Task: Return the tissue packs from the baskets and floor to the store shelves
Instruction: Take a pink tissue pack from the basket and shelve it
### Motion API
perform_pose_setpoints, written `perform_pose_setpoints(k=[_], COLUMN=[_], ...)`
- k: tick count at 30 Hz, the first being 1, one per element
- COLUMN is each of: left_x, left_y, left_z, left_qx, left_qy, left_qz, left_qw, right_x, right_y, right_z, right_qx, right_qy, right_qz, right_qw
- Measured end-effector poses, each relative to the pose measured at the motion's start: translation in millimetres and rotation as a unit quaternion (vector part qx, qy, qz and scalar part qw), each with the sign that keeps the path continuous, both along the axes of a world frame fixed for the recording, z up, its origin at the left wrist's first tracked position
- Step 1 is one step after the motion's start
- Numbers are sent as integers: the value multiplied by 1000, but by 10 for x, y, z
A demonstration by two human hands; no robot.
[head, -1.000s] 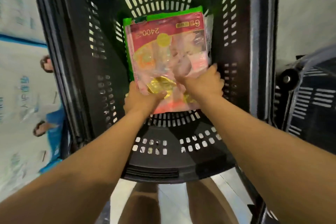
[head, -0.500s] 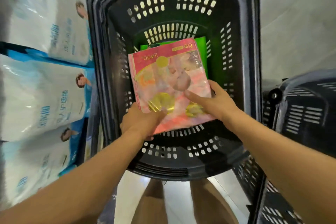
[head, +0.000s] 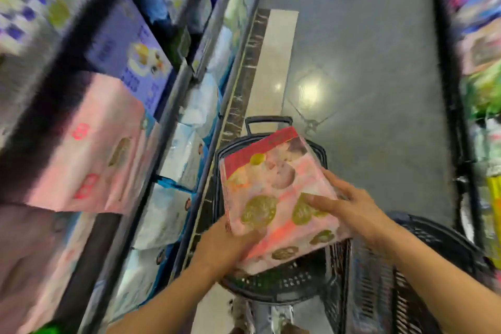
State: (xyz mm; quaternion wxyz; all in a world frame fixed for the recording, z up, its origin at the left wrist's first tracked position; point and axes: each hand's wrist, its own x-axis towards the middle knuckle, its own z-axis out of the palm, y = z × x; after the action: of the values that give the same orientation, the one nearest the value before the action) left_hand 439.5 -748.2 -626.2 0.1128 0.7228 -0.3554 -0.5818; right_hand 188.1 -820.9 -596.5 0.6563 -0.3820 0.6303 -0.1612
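- Your store shelves (head: 173, 106) run down the left of the aisle, stocked with blurred pink, purple and white packs; the grey floor (head: 366, 62) stretches ahead.
- A black basket (head: 273, 286) stands below your hands, and a second basket (head: 423, 266) sits just to its right.
- You hold the pink tissue pack (head: 273, 198) tilted above the first basket, clear of it.
- Your right hand (head: 349, 207) lies on the pack's top face, fingers spread and gripping its right edge.
- Your left hand (head: 225, 247) curls under the pack's near-left corner.
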Motion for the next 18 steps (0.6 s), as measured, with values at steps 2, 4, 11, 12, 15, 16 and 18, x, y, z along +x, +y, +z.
perform_pose_setpoints(k=[2,4,11,12,15,16,18], left_x=[56,144,727,712,1004,1115,1344], left_y=[-70,-66,-152,-205,-61,13,243], left_z=[784,1154,3000,3077,3785,4006,4367], left_qx=[-23,-37,-336,-393,-541,-546,-520], left_qy=[12,10,-181,-204,-314,-337,-330], left_qz=[-48,-88,-83,-71,-55,-73,-145], left_qw=[999,995,920,894,779,763,775], right_x=[15,43,586,587,1035,1202,1491], right_y=[-232,-415,-694,-741,-440,-301,-11], right_z=[862,1369,3702,3807,4665,4910,5262], right_qx=[-63,-115,-332,-352,-432,-465,-512], right_qy=[15,57,220,241,284,295,319], right_qz=[49,76,343,368,502,547,613], right_qw=[997,989,851,827,694,631,510])
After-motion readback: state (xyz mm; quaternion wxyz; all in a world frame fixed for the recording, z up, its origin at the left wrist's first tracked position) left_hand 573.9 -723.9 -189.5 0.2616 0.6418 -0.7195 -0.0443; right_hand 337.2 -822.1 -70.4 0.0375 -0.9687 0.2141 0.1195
